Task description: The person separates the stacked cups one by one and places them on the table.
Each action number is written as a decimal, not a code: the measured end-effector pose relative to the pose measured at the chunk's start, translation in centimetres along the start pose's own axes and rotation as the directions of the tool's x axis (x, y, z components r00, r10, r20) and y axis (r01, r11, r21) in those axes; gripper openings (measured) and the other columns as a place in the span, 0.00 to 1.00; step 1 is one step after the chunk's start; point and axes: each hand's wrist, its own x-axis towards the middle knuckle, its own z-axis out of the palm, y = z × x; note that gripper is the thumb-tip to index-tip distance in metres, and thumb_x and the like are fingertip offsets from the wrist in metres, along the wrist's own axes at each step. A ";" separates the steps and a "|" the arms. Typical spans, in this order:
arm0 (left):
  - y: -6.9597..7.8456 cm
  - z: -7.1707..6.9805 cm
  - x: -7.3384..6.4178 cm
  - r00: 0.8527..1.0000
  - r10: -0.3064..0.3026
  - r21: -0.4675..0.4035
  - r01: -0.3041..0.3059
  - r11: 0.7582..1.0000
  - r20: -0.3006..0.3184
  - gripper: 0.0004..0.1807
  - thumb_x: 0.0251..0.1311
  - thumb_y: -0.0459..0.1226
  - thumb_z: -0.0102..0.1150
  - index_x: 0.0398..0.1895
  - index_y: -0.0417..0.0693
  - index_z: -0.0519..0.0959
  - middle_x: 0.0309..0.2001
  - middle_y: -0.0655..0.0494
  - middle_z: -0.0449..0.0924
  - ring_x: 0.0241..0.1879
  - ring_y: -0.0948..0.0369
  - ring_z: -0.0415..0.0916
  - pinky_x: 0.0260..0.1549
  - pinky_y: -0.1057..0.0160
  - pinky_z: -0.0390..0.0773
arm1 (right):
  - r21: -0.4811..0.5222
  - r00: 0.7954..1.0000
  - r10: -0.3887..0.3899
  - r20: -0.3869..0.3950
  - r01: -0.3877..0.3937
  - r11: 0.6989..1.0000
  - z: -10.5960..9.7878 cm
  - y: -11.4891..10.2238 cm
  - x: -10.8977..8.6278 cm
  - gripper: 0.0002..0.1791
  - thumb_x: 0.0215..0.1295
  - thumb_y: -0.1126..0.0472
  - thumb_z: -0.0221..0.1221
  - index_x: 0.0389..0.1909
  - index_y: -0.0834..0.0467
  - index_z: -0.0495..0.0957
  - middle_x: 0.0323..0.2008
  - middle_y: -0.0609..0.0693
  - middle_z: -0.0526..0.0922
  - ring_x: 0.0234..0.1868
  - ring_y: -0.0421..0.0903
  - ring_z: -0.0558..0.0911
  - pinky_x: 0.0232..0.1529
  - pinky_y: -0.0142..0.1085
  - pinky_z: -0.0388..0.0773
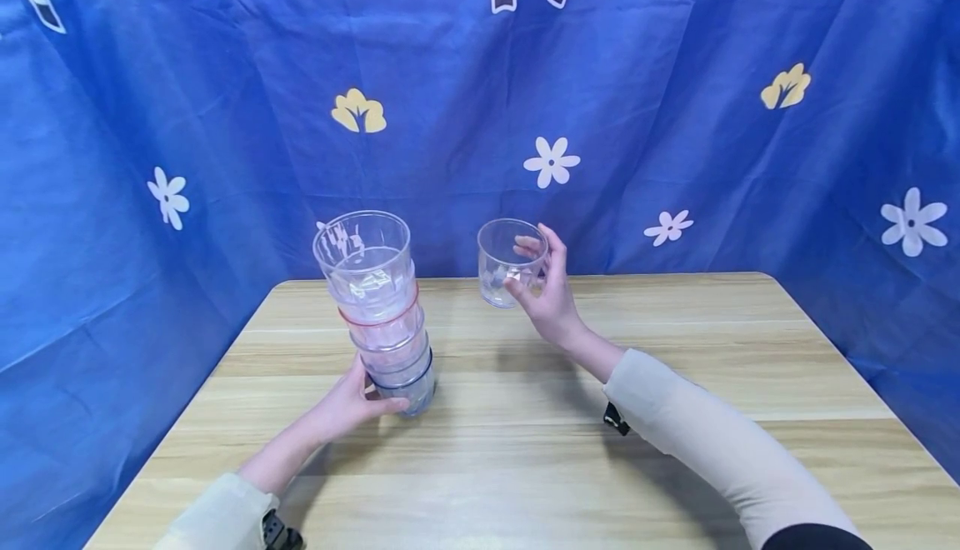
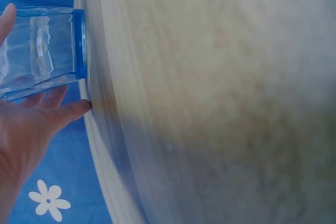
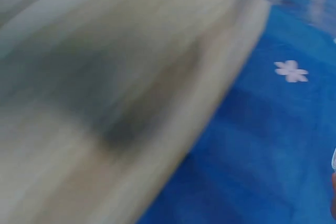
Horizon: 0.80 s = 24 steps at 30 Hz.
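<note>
1. There's the cup stack (image 1: 382, 321), at 10 o'clock from mid-tabletop (image 1: 525, 450), left hand (image 1: 348, 407) curled round its lowest cup.
2. And at 12, the loose cup (image 1: 493, 282), right hand (image 1: 553, 304) gripping its side, thumb nearest us! The hands are well apart.
3. Looks like clear plastic: light, stiff, slick, perhaps crackable. I'd hold walls, below the rims.
4. Tall stack, low grip; I'd judge it tippy up top.
5. Far edge close at 12, blue curtain (image 1: 450, 117) beyond; roomiest towards 6.
</note>
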 end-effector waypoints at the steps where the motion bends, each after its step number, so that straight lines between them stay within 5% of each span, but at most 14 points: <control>1: 0.0 0.0 0.0 1.000 -0.001 0.000 0.001 1.000 0.000 0.49 0.49 0.31 0.73 0.70 0.42 0.50 0.64 0.36 0.62 0.63 0.37 0.61 0.58 0.40 0.70 | 0.003 0.999 0.031 0.007 -0.031 1.000 -0.2 0.0 -0.2 0.46 0.64 0.56 0.63 0.67 0.73 0.44 0.59 0.75 0.65 0.60 0.70 0.68 0.59 0.58 0.70; 5: 0.2 0.0 -0.1 1.000 -0.009 -0.003 0.009 1.000 -0.002 0.49 0.49 0.31 0.73 0.70 0.42 0.50 0.64 0.36 0.62 0.63 0.37 0.61 0.58 0.40 0.69 | -0.010 0.983 0.184 0.021 -0.184 0.983 -0.7 0.6 -1.1 0.43 0.56 0.75 0.61 0.67 0.73 0.45 0.60 0.75 0.64 0.63 0.69 0.66 0.65 0.54 0.65; 11: 0.3 0.0 -0.2 1.000 -0.019 -0.014 0.019 1.000 0.003 0.49 0.50 0.31 0.72 0.70 0.42 0.50 0.65 0.35 0.62 0.63 0.36 0.61 0.57 0.41 0.71 | -0.076 0.944 0.326 0.039 -0.323 0.943 -1.3 4.8 -2.6 0.47 0.59 0.67 0.66 0.71 0.64 0.46 0.64 0.66 0.66 0.67 0.59 0.66 0.67 0.52 0.62; 16: 0.3 0.0 -0.2 1.000 -0.018 -0.020 0.019 1.000 0.010 0.49 0.50 0.31 0.72 0.70 0.42 0.50 0.65 0.36 0.62 0.63 0.37 0.61 0.58 0.41 0.70 | -0.151 0.926 0.372 0.070 -0.359 0.921 -1.4 5.8 -3.5 0.46 0.59 0.62 0.67 0.71 0.60 0.47 0.66 0.62 0.66 0.68 0.57 0.64 0.66 0.53 0.64; 24: 0.4 0.0 -0.3 1.000 -0.027 -0.013 0.027 1.000 0.010 0.49 0.50 0.32 0.72 0.70 0.42 0.50 0.65 0.35 0.62 0.64 0.36 0.60 0.58 0.40 0.69 | -0.195 0.864 0.489 0.117 -0.463 0.864 -1.6 7.0 -4.1 0.46 0.59 0.62 0.68 0.70 0.59 0.47 0.66 0.69 0.63 0.66 0.63 0.64 0.65 0.55 0.65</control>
